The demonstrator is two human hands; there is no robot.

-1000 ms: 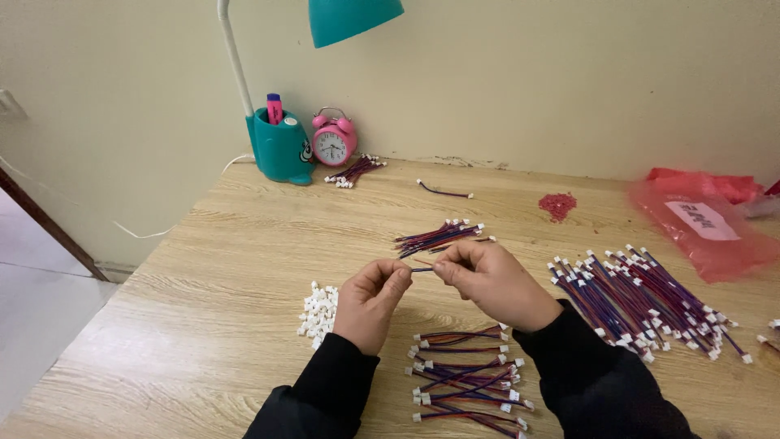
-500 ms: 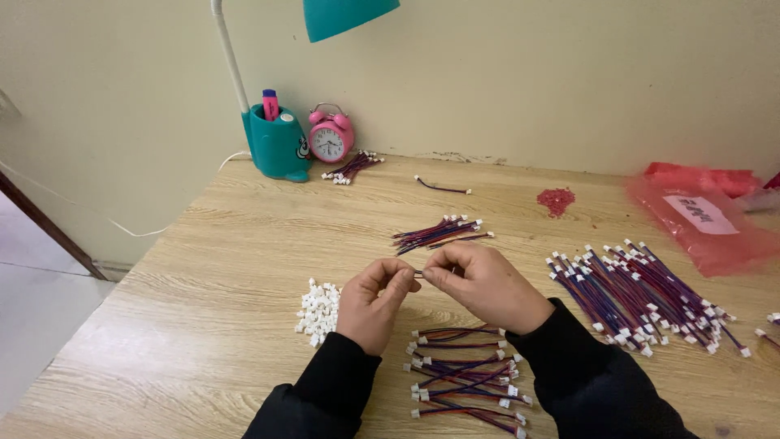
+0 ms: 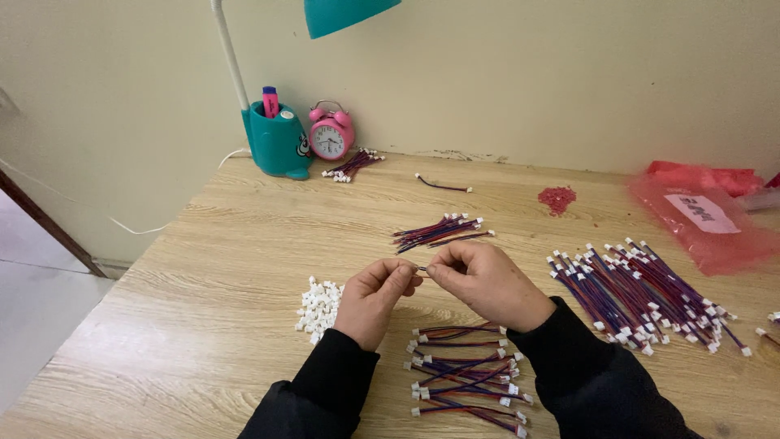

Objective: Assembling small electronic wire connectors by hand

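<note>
Little has changed over the last second: both hands stay pinched together above the bench (image 3: pixel 203 268), drifted only slightly. Work looks mid-step, same piece still in hand.

Left to right: teal lamp base (image 3: pixel 276 142) with pink alarm clock (image 3: pixel 330 136) at the back wall. Pile of small white connectors (image 3: pixel 318 305) lies just left of the left hand (image 3: pixel 372 299). Left hand's fingers (image 3: pixel 406 276) are closed in a pinch on a tiny part; too small to tell what. A thin wire end (image 3: pixel 422 269) bridges to the right hand (image 3: pixel 487 283), fingers curled shut on it, knuckles up, wrists low. Finished wire leads (image 3: pixel 467 378) lie below the hands, a small wire bundle (image 3: pixel 439 232) beyond them. Large wire heap (image 3: pixel 642 297) right, red plastic bag (image 3: pixel 703 223) far right.
</note>
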